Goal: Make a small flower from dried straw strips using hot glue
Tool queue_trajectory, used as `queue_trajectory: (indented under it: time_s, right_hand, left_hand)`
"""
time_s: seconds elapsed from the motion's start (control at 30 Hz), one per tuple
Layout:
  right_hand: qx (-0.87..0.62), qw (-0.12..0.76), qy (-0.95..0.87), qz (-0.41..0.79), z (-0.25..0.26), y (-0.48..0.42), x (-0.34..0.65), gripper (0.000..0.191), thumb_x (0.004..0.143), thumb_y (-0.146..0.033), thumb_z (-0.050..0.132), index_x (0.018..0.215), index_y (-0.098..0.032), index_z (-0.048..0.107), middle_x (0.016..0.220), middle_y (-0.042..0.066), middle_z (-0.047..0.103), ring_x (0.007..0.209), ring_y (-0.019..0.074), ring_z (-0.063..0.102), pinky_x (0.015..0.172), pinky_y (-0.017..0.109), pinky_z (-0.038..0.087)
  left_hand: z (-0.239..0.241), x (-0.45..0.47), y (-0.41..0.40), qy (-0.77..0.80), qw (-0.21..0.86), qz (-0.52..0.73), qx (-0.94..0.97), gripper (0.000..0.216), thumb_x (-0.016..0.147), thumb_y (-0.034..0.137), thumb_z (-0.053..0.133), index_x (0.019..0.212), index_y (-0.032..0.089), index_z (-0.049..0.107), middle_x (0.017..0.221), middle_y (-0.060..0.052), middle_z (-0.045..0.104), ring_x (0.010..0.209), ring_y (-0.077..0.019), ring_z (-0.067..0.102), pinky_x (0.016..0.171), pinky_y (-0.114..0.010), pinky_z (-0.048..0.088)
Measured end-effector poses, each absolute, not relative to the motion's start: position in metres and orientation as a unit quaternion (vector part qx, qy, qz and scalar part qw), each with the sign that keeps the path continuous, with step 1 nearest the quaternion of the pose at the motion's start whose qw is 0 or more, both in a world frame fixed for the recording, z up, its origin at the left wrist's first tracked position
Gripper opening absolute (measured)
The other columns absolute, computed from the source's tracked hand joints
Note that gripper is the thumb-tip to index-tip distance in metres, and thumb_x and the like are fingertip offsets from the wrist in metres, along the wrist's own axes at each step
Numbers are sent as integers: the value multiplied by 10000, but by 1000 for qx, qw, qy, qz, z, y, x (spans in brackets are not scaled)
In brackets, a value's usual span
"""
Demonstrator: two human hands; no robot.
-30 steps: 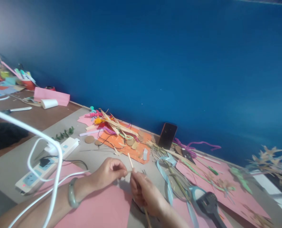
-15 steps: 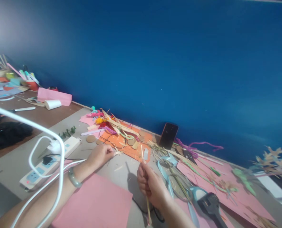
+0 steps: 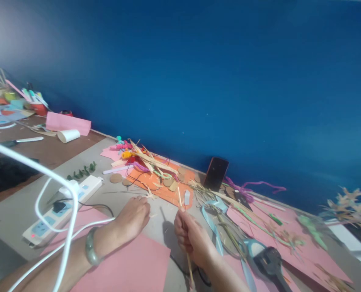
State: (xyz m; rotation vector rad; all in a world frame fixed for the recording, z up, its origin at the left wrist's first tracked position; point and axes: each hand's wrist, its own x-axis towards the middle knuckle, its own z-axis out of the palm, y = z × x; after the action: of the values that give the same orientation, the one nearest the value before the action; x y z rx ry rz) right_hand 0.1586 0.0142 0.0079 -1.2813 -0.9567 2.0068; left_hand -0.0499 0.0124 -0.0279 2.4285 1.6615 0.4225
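My right hand (image 3: 193, 239) is closed around a thin straw stick (image 3: 180, 199) that pokes up above my fingers and runs out below my wrist. My left hand (image 3: 134, 217) rests flat on the grey table with its fingers stretched toward a small straw scrap (image 3: 150, 195); it holds nothing. A green bangle (image 3: 90, 250) sits on my left wrist. A pink paper sheet (image 3: 128, 269) lies under and in front of my left forearm. An orange sheet (image 3: 165, 190) strewn with straw strips and cardboard discs lies just beyond both hands.
A white power strip (image 3: 61, 207) with white cables lies at the left. A dark phone (image 3: 216, 173) leans on the blue wall. Blue ribbon (image 3: 212, 223), a black glue gun (image 3: 268, 263), pink sheets with straw shapes fill the right. A paper cup (image 3: 67, 135) lies far left.
My left hand let go of the stick, reached out to the straw scrap, then drew back a little and flattened on the table. My right hand kept the stick, shifting slightly right.
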Motion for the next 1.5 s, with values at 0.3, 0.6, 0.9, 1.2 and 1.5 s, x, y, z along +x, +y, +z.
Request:
queue_trajectory:
  time_s: [0.3,0.6,0.9,1.2,1.5]
  right_hand:
    - [-510,300,-455,665,0,12,153,383,763,-538,651,799,-230,426,473,-137,256,369,33,145,349,165,99]
    - [-520,285,-520,615,-5,8,151,344,808,-512,598,725,-195,493,434,-122,285,349,33,207,353,176,158]
    - [-524,310,-502,615,-4,11,153,349,792,-517,614,738,-203,472,417,-133,261,350,39,194,353,177,145]
    - [-516,293,-569,569,-2,9,155,408,853,-614,488,772,-215,453,487,-108,298,396,68,238,377,199,194]
    - [-471,203,-709,484,-5,-2,151,489,959,-534,307,629,-199,442,613,-24,415,600,130,375,550,245,311]
  left_hand:
    - [-17,-44,10,544,228,278,758,161,843,186,533,686,173,567,731,-23,597,740,-174,558,696,-283,395]
    - [-8,-29,-5,490,355,367,707,162,841,238,576,700,161,598,744,-18,590,748,-147,565,711,-248,409]
    - [1,-29,-2,513,522,336,593,222,800,350,608,742,136,619,645,-17,612,582,-126,541,559,-236,405]
    - [7,-30,0,485,577,384,533,235,780,344,634,693,126,620,613,-4,579,562,-100,491,534,-216,377]
    - [-6,-25,-4,496,548,394,546,239,769,350,663,738,113,671,701,-48,668,683,-154,589,644,-252,445]
